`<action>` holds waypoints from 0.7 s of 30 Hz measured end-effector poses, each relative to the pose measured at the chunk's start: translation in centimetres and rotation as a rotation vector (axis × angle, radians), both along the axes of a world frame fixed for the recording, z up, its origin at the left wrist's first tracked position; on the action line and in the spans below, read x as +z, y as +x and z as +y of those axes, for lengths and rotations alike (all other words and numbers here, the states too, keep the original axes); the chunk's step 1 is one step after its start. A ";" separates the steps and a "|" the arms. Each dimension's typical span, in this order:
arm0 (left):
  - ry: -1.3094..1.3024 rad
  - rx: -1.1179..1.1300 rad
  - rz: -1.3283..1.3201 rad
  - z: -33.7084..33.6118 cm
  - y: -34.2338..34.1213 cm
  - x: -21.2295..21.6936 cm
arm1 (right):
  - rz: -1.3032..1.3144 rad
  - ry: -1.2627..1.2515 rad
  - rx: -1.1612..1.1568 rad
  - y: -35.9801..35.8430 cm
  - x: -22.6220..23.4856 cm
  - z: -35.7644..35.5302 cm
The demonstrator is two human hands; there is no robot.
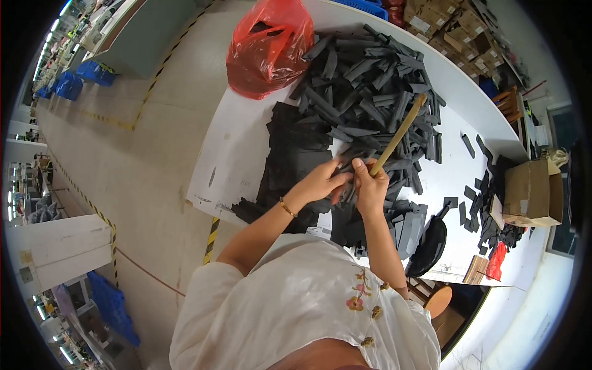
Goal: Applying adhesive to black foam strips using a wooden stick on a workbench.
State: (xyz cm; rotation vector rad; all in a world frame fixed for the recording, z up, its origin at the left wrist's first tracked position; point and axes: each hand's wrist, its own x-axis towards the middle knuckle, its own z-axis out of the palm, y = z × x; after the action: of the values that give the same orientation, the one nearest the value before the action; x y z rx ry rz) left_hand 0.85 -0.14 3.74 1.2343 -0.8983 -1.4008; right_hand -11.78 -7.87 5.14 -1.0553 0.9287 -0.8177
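Note:
My right hand (371, 190) grips a thin yellowish-brown stick (399, 135), which slants up and to the right over the pile. Close beside it, my left hand (322, 182) has its fingers bent in around a dark fabric piece (354, 152). The piece is blurred and partly hidden where the two hands meet. Beyond the hands rises a large heap of black fabric strips (364, 80), many folded or rolled narrow. Flatter black pieces (296, 161) lie stacked to the left, under and past my left forearm. More flat dark pieces (407, 227) are by my right forearm.
A red plastic bag (269, 52) stands at the white table's (216, 148) far left. On the right are a black pouch-like item (430, 246), scattered black pieces (473, 206), an open cardboard box (531, 194) and a small red bag (496, 261). A wooden stool (438, 301) sits below.

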 end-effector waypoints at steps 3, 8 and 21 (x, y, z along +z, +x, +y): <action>0.111 0.001 -0.044 0.7 -1.8 -2.0 | -0.033 0.025 -0.097 0.8 -0.8 -1.6; 0.040 0.262 0.230 2.5 -1.8 -2.0 | -0.023 0.092 -0.109 5.1 0.0 -2.7; 0.060 0.620 -0.297 3.7 5.3 -4.9 | -0.018 -0.121 -0.216 14.0 -0.4 -23.4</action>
State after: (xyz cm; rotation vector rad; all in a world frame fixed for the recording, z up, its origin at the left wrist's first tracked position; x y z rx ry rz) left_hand 6.16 3.53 -1.12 1.6204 -0.5888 -0.7664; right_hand 2.25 -31.29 4.69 -1.0615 0.9997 -1.0712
